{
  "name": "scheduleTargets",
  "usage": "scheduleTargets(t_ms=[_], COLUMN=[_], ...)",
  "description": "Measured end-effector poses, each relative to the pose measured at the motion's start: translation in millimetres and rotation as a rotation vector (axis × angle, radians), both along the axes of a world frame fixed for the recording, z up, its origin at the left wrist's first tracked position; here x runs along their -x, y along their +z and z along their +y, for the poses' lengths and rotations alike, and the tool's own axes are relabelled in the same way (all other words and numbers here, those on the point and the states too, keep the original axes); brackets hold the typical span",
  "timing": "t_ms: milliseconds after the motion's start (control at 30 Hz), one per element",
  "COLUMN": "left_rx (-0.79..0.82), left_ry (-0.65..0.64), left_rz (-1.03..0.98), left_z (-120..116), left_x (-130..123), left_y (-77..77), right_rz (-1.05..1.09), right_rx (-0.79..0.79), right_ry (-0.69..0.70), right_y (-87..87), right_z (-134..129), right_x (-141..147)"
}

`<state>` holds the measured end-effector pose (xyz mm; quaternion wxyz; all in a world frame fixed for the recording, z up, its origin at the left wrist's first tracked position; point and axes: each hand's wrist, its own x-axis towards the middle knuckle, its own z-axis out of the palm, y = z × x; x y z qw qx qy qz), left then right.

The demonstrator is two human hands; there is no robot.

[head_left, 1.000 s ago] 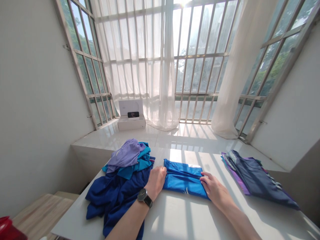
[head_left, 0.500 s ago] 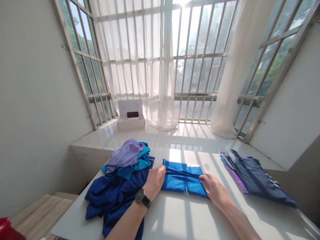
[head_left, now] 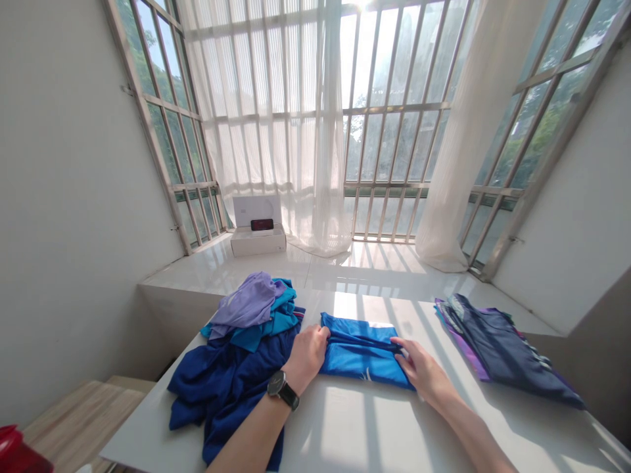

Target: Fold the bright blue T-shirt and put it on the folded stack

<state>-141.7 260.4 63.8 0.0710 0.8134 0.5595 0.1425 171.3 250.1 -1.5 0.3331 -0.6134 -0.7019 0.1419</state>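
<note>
A bright blue garment (head_left: pixel 362 358), folded into a flat rectangle with a lengthwise crease, lies on the white table. My left hand (head_left: pixel 308 351), with a black watch on its wrist, pinches the garment's left edge at the crease. At the opposite short edge is my right hand (head_left: pixel 421 368), its thumb and forefinger parted and touching the fabric by the crease. Close to my left forearm spreads a dark blue garment (head_left: pixel 221 387), rumpled. Above it are a crumpled teal garment (head_left: pixel 279 315) and a lavender one (head_left: pixel 249 302).
A stack of folded clothes (head_left: pixel 507 351), navy on top and purple beneath, lies on the right of the table (head_left: pixel 340 433). Behind, a white box (head_left: pixel 259 243) with a dark phone (head_left: pixel 261 225) stands on the window ledge. Something red (head_left: pixel 20 453) shows at the lower left.
My right thumb and forefinger have parted from their pinch, and the forefinger sits slightly higher on the garment's edge. My left hand stays almost in place.
</note>
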Motion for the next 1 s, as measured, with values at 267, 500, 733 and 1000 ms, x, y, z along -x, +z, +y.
scheduleTargets(t_ms=[267, 500, 733, 1000], left_rx=[0.049, 0.047, 0.048, 0.042], left_ry=[0.027, 0.023, 0.005, -0.004], left_rz=[-0.164, -0.185, -0.194, -0.178], left_z=[7, 8, 11, 10], left_x=[3, 5, 9, 11], left_y=[-14.3, -18.4, -21.7, -21.0], right_rz=[0.061, 0.086, 0.066, 0.071], right_rx=[0.004, 0.014, -0.037, -0.004], right_ry=[0.019, 0.023, -0.001, 0.000], right_y=[0.4, -2.9, -1.5, -0.2], right_z=[2, 3, 2, 0], right_x=[0, -1, 1, 1])
